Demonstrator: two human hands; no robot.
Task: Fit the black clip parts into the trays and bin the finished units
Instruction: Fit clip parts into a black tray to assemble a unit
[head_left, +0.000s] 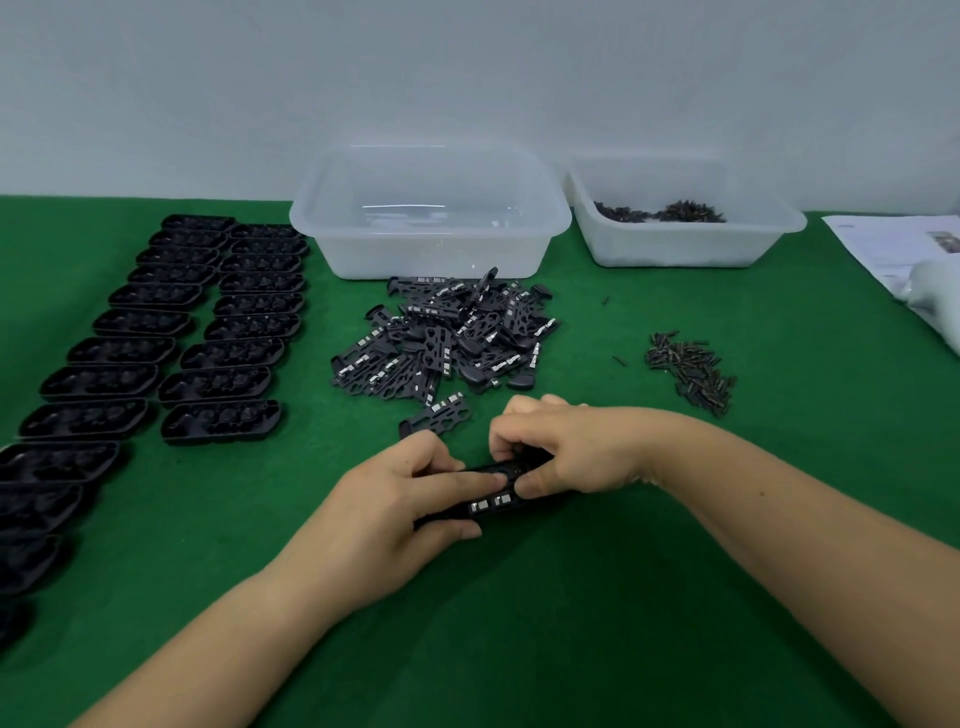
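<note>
Both hands meet over the green mat at centre. My left hand (400, 506) grips a black tray unit (491, 501) from the left, with small silver contacts showing on its near side. My right hand (563, 449) pinches the unit's right end, fingertips pressed on its top. A pile of black clip parts (447, 338) lies just behind the hands, and one loose clip part (439, 415) rests nearer. Two rows of black trays (218, 322) run along the left. A clear bin (431, 208) stands at the back centre with nothing in it.
A second clear bin (685, 218) at the back right holds small dark pins. A loose heap of the same pins (691, 371) lies on the mat to the right. Papers and a white bag (914, 270) sit at the far right edge.
</note>
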